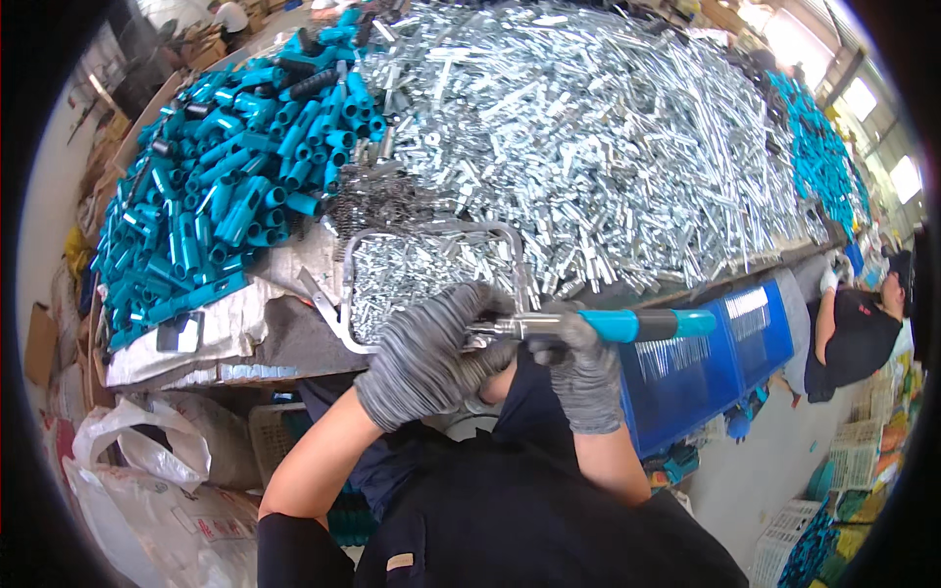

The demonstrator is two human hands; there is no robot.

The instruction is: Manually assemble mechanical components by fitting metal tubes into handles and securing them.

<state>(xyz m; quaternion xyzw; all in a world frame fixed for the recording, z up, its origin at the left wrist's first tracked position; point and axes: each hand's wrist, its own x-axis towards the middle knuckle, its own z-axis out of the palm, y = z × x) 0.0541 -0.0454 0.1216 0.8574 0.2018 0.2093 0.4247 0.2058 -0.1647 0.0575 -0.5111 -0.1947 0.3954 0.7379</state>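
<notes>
In front of me, a tool with a teal-and-black handle (616, 324) and a silver metal shaft lies level between my two hands, its handle pointing right. My left hand (426, 348), in a grey striped knit glove, is closed around the shaft's left end; its fingers partly hide that end. My right hand (583, 377), gloved the same way, grips the shaft close to the handle. Just beyond the left hand sits a metal-rimmed tray (436, 228) holding many small silver parts (402, 274).
A large heap of silver metal parts (588, 127) covers the table, with teal tube-shaped handles (235, 167) piled left and dark springs (377, 201) between. A phone (180, 333) lies at the left edge. Blue bins (686, 387) stand at right; another person (853, 333) works beyond.
</notes>
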